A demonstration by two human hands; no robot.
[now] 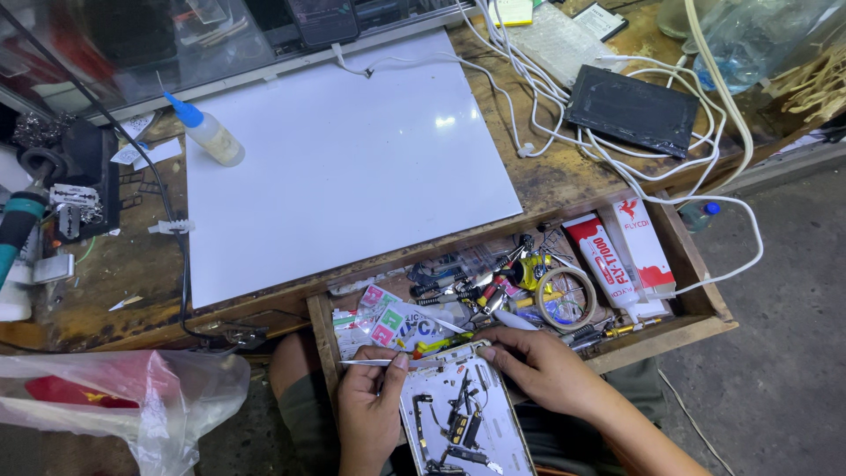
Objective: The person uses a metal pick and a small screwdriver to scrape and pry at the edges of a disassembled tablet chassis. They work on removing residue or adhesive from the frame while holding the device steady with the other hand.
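Note:
An opened phone back housing (pixel 463 414), silver with black flex parts inside, rests on my lap below the open drawer. My left hand (pixel 368 410) grips thin metal tweezers (pixel 374 362) that lie across the housing's upper left corner. My right hand (pixel 542 368) holds the housing's upper right edge, fingertips on its top corner.
The open wooden drawer (pixel 696 304) holds screwdrivers, a tape roll (pixel 565 298), glue tubes and small packets. On the workbench lie a white mat (pixel 352 167), a squeeze bottle (pixel 207 132), white cables, and a black device (pixel 633 110). A soldering stand (pixel 75 189) sits left; a plastic bag (pixel 132 401) hangs below.

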